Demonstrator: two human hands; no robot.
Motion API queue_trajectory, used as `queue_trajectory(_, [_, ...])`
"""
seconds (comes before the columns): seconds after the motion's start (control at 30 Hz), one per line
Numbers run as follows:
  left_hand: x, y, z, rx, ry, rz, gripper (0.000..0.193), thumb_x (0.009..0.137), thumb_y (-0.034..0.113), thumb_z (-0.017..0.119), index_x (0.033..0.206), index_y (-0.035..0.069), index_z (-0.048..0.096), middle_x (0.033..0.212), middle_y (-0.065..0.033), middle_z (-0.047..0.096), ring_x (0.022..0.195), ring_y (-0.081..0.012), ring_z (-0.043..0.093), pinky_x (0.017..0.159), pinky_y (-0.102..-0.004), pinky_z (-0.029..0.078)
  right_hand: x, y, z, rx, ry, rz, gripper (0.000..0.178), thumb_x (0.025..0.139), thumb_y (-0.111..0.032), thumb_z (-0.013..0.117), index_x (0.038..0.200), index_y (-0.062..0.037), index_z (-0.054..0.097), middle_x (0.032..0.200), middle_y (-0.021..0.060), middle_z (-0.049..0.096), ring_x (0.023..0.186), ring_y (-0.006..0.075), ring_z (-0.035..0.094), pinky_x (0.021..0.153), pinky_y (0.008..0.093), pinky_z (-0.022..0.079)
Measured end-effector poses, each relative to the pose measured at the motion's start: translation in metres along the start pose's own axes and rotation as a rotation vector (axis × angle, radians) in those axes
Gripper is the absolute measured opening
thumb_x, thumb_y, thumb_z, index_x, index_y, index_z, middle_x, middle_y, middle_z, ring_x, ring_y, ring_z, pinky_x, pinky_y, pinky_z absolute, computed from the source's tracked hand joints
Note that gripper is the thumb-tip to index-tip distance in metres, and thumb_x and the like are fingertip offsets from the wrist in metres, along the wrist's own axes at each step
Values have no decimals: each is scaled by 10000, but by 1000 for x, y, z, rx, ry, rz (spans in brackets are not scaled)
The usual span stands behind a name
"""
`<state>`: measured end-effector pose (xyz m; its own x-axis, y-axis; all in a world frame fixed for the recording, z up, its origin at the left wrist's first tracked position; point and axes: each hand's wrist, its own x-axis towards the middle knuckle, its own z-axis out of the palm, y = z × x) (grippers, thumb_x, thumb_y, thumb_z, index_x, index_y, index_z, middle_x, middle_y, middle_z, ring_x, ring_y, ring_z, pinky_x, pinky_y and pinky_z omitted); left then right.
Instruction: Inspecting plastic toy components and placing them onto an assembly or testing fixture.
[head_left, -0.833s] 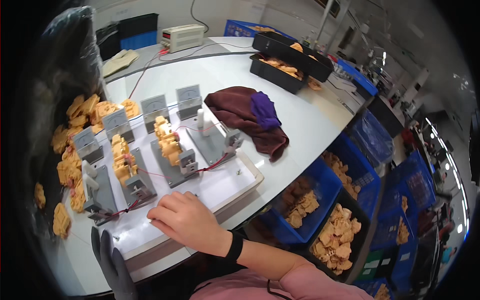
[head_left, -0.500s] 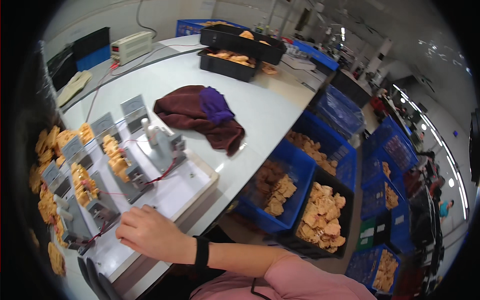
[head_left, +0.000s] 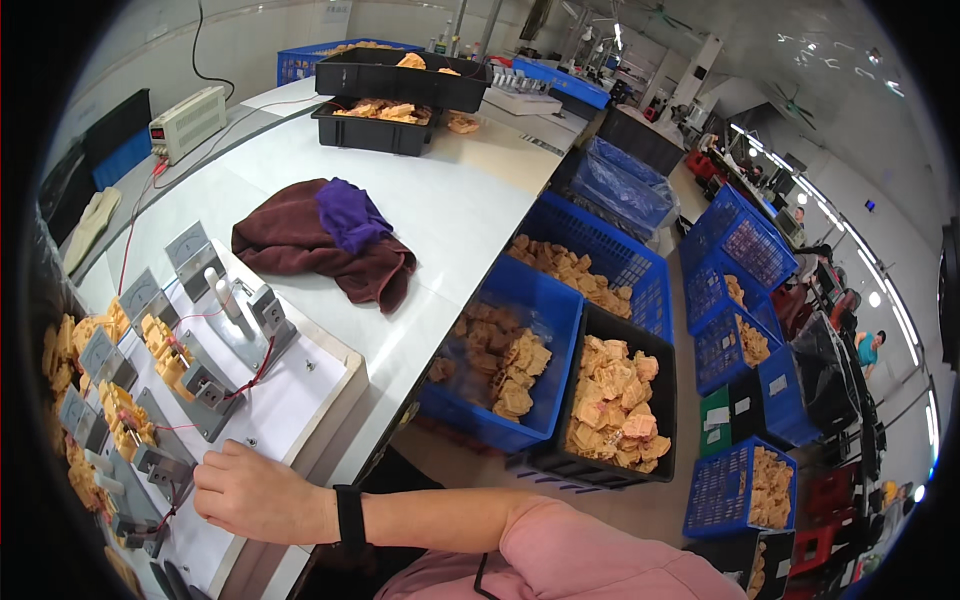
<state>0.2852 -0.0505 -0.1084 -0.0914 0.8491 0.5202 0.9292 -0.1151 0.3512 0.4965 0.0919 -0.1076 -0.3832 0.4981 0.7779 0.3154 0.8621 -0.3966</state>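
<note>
Curling over the white board (head_left: 312,392) at its near edge: right hand (head_left: 262,492), fingers bent in; cannot tell whether the grip holds anything. Left hand (head_left: 172,580): only dark fingers visible, near the board's near-left corner, grip unreadable. Two yellow parts (head_left: 166,352) sit in the middle two grey fixtures on the board; white pegs (head_left: 222,290) on the outer ones. Dial meters (head_left: 188,250) line its far edge. Beyond its right end, brown cloth (head_left: 285,240) on the table (head_left: 455,215). Past the table's right edge, black crate (head_left: 560,440) of yellow pieces.
</note>
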Motion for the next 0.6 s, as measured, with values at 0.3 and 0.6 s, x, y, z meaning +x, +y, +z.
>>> queue_trajectory(0.3, [-8,-20,2,-158,-120,-25,540,1097,306,87,1581,98,209,1623,-104,278,1489,-233,285,1218,-354,263,2,-4,1,54,-37,49,123,788,-117,708,818,-101,590,853,37,515,865,220,539,783,344,436])
queue_trajectory(0.6, [4,11,4,-316,-65,-416,429,987,114,470,1385,-37,515,1562,-213,337,1454,-348,319,1183,-422,254,7,-2,-18,-6,-203,125,96,832,-168,741,880,-118,675,843,18,591,842,235,592,768,363,456])
